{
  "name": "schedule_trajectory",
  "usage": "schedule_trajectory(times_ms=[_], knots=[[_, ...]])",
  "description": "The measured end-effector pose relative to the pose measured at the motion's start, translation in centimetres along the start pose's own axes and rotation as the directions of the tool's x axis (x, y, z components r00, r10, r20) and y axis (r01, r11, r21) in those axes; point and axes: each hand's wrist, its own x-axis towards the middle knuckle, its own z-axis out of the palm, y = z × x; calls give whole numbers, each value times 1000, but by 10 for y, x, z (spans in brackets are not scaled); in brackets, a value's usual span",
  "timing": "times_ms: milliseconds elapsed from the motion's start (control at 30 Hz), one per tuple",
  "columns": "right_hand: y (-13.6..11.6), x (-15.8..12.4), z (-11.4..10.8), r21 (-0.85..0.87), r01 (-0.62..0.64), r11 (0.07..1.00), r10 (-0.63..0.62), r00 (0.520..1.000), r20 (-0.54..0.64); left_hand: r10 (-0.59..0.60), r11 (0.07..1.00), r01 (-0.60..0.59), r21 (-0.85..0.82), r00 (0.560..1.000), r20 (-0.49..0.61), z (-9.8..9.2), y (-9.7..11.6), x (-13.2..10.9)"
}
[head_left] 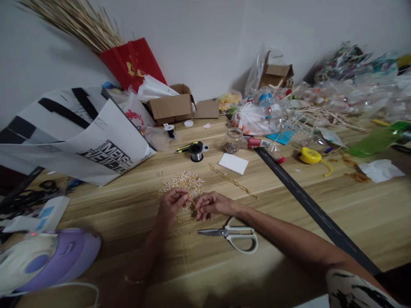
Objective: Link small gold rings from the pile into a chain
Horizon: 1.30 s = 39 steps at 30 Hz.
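The heap of small beads (186, 179), glittering gold and clear, lies at the frame's centre; the left hand (173, 202) overlaps its lower edge, nearer than the right hand (212, 205). Both hands' fingertips draw together, but I cannot tell whether they pinch anything. Just below them a short gold strand (185, 220) runs sideways. Right of the heap, a thin gold chain (236, 183) slants down rightward; below the right hand lie steel-bladed scissors (225, 232) with pale looped handles.
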Motion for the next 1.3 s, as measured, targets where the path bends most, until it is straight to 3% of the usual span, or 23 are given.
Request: schedule_trajectory(times_ms=[633, 800, 967, 1300], knots=[[-5, 0, 3, 15, -2, 1000, 3, 998, -68, -21, 997, 21, 70, 1000, 2, -5, 3, 1], [-6, 0, 3, -40, 39, 998, -43, 995, -87, -84, 987, 62, 146, 985, 149, -4, 0, 0], [-7, -1, 5, -73, 87, 994, -95, 989, -111, -83, 976, -4, 217, 918, 387, -3, -8, 1], [-14, -4, 7, -65, 70, 995, -75, 994, -84, -105, 977, 17, 212, 904, 415, 1, -7, 1]])
